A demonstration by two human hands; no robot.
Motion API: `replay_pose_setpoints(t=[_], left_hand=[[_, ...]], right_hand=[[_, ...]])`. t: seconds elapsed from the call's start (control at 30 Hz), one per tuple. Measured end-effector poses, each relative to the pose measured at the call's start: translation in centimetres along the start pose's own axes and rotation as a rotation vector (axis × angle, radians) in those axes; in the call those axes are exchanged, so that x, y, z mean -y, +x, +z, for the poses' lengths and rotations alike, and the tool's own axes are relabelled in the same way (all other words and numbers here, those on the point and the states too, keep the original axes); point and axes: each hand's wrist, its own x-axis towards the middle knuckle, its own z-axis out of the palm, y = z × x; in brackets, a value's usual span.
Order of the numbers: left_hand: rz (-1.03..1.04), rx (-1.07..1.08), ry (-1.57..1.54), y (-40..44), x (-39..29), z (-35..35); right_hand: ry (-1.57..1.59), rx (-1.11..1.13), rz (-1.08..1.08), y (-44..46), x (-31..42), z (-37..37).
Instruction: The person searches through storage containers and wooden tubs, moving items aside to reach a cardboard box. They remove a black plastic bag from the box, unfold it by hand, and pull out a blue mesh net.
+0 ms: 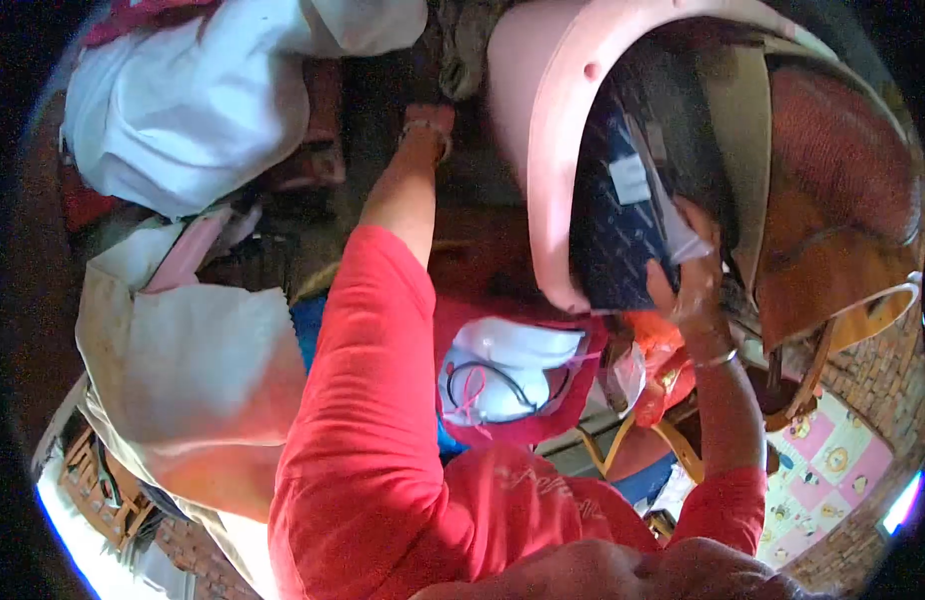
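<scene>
My right hand, with a bangle at the wrist, is closed on the edge of a dark blue patterned packet. The packet has a white label and a crinkled, plastic-like edge beside my fingers. It lies inside the rounded opening of a pink bag-like holder. My left hand reaches far forward into a dark area, near a pale hanging loop. A bracelet circles that wrist, and shadow hides the fingers.
White cloth bundles and a pale bag stand at left. A brown leather bag hangs at right. Below are a magenta bag with white contents, an orange packet and a patterned cloth near brickwork.
</scene>
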Motion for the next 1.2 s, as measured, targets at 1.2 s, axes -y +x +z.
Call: replay_pose_setpoints(t=[1.2], left_hand=[[0.038,-0.532,-1.316,-55.7,-18.0,15.1]], right_hand=[[0.194,-0.524,-0.128,-17.6,4.8,2.0]])
